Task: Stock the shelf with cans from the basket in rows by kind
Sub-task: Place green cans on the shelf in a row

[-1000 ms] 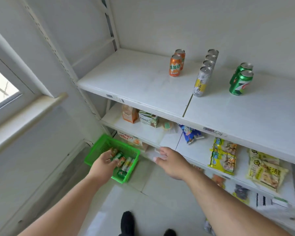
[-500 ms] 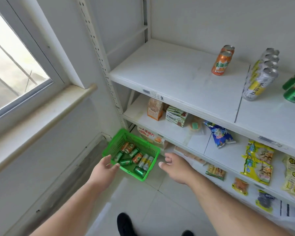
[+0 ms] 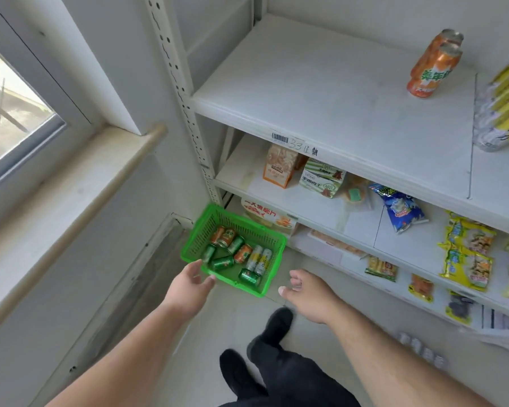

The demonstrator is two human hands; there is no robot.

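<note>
A green plastic basket (image 3: pixel 197 233) sits on the floor by the shelf's left post. Several cans lie in it: orange ones (image 3: pixel 223 236), green ones (image 3: pixel 222 262) and two silver-yellow ones (image 3: pixel 259 258). My left hand (image 3: pixel 190 284) hovers at the basket's near left rim, fingers relaxed and empty. My right hand (image 3: pixel 307 295) hangs just right of the basket, fingers loosely curled, holding nothing. On the upper white shelf (image 3: pixel 321 92) stand two orange cans (image 3: pixel 434 69) in a row, and a row of silver-yellow cans (image 3: pixel 503 110) at the right edge.
The lower shelves hold snack boxes (image 3: pixel 279 165) and bags (image 3: pixel 401 210), yellow packets (image 3: pixel 467 257) to the right. A window sill (image 3: pixel 80 183) juts out on the left. My dark shoes (image 3: pixel 276 321) stand on the pale floor below the hands.
My view has dropped lower and swung left toward the basket, so the green cans on the shelf are out of frame. Both hands have stayed near the basket rim, still empty.
</note>
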